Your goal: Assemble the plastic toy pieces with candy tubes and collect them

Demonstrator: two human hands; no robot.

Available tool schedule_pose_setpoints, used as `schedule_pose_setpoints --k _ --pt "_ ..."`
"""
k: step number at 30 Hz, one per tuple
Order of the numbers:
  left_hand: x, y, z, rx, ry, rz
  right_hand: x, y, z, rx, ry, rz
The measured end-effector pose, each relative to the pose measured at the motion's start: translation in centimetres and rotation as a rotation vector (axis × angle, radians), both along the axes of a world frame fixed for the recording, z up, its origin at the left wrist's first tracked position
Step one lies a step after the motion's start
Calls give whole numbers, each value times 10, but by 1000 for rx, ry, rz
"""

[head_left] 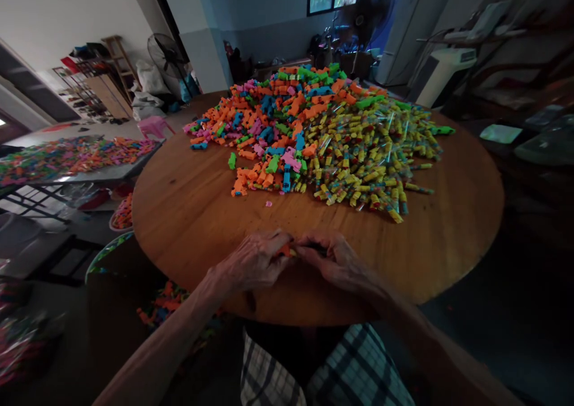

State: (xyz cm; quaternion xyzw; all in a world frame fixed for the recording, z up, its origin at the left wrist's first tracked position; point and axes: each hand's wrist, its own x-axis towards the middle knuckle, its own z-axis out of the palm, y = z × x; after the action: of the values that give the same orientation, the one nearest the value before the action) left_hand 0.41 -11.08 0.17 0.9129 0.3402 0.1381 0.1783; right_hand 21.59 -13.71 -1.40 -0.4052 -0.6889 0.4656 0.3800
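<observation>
My left hand (255,261) is closed on a small orange plastic toy piece (284,249) near the front of the round wooden table (192,214). A bit of yellow shows at the right end of that piece. Close against it, my right hand (337,263) has its fingers pinched together, and whatever they grip is hidden. Beyond both hands lies a heap of orange, blue, green and pink plastic toy pieces (264,116). To its right is a pile of short yellow tubes in clear wrapping (363,155). A tiny pink bit (268,204) sits alone between heap and hands.
On the left, another table (139,165) bears more coloured pieces, with a pink stool (155,125) behind it. Below my left forearm is a container of loose pieces (165,301). A standing fan (165,56) and shelves are farther back.
</observation>
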Motion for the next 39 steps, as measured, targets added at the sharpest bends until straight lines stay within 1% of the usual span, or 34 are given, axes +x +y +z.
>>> schedule_pose_setpoints --k 4,6,10,15,18,21,23,26,32,36,39 --pt "3 1 2 -56 -15 -23 4 -2 1 -38 11 28" --pt "4 2 1 -81 -44 -44 5 -3 2 -27 1 30" --pt "2 4 -1 -90 -86 -44 4 -7 1 2 -39 8" --pt "-8 -1 0 -41 -31 3 -7 -12 -6 5 -12 -39" --pt "-13 -4 1 -44 -19 35 -14 -14 -12 44 -28 -48" --pt "-16 -5 -1 -52 -25 39 -16 -15 -16 85 -33 -68" --pt "-16 -6 -3 -33 -20 39 -17 -15 -19 80 -30 -64" --pt "-13 -10 -5 42 -9 40 -16 -15 -20 60 -20 -47" --pt "-8 -19 -12 227 -20 9 -15 -18 -16 60 -26 -32" --pt "-9 -22 -15 248 -71 -6 -16 -20 -17 92 -41 -63" --pt "-14 -24 -17 218 -90 1 -18 -19 -18 126 -71 -50"
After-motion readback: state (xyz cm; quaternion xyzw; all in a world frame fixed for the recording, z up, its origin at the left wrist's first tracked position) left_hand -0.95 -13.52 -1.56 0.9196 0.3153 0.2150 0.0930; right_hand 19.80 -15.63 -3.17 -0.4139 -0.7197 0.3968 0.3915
